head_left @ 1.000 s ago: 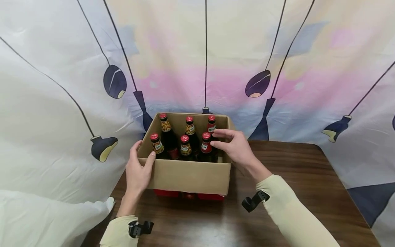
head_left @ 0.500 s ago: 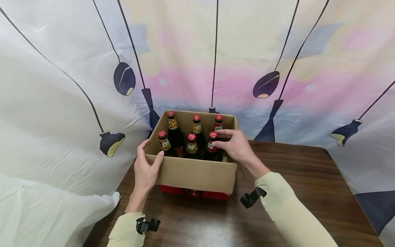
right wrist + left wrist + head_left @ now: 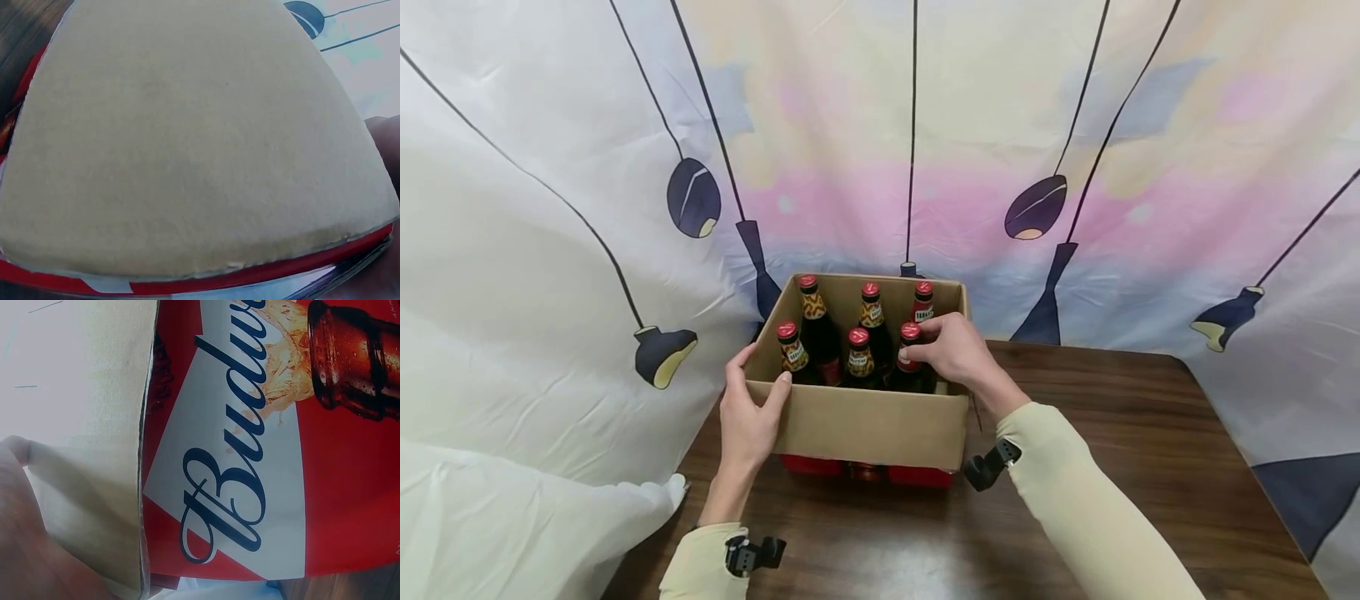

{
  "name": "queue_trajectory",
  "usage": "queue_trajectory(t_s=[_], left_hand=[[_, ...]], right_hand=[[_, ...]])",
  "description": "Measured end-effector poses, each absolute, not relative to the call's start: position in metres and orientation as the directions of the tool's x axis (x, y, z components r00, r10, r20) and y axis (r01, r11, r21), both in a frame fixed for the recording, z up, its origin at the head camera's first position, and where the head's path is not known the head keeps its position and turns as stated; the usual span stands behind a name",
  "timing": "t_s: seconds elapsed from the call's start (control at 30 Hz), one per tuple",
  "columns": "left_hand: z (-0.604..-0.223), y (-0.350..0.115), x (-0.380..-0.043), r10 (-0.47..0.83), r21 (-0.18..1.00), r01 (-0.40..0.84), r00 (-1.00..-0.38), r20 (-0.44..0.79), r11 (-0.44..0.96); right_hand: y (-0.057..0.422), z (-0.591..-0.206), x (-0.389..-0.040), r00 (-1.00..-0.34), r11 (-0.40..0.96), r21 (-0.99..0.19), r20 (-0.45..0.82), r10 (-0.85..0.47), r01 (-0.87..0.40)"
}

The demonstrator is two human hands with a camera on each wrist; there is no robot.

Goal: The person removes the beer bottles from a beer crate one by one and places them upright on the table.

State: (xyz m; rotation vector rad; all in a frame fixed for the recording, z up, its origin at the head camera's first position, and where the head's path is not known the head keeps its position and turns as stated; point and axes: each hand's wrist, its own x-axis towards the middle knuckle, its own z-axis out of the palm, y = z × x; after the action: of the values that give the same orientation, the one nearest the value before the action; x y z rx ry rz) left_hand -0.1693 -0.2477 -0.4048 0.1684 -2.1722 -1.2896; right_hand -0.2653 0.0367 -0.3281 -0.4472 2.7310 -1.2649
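Note:
An open cardboard box (image 3: 865, 425) holds several dark beer bottles with red caps, standing in two rows. The left wrist view shows its red printed side (image 3: 350, 475), partly covered by a folded-down flap (image 3: 94, 412). My left hand (image 3: 750, 421) grips the box at its front left corner, thumb over the rim and fingers along the left side. With thumb and fingers, my right hand (image 3: 958, 354) pinches the neck of the front right beer bottle (image 3: 910, 375). Another beer bottle (image 3: 923, 304) stands just behind it. The right wrist view is mostly filled by a flap (image 3: 187, 144).
The box stands on a dark wooden table (image 3: 1097, 433). A fabric backdrop (image 3: 850, 125) printed with hanging lamps rises close behind it. White cloth (image 3: 550, 517) bunches up along the table's left edge.
My right hand has closed its thumb and fingers on the neck of the front right beer bottle. My left hand keeps its grip on the box corner. The head view has shifted slightly.

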Motion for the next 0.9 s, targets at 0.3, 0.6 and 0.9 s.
queue_trajectory(t_s=[0.3,0.6,0.9], left_hand=[[-0.405,-0.250,-0.168,-0.386,0.834,0.194,-0.816,0.430,0.517],[-0.407,-0.246,-0.168,-0.398,0.835,0.162,-0.821,0.409,0.525],[-0.406,-0.248,-0.167,-0.398,0.832,0.165,-0.818,0.415,0.529]], right_hand=[[0.039,-0.335,-0.259,-0.950,0.586,-0.768,0.094,-0.298,-0.260],[0.052,-0.344,-0.256,-0.943,0.423,-0.864,0.150,-0.298,-0.272],[0.052,-0.333,-0.252,-0.956,0.250,-0.938,0.183,-0.229,-0.240]])
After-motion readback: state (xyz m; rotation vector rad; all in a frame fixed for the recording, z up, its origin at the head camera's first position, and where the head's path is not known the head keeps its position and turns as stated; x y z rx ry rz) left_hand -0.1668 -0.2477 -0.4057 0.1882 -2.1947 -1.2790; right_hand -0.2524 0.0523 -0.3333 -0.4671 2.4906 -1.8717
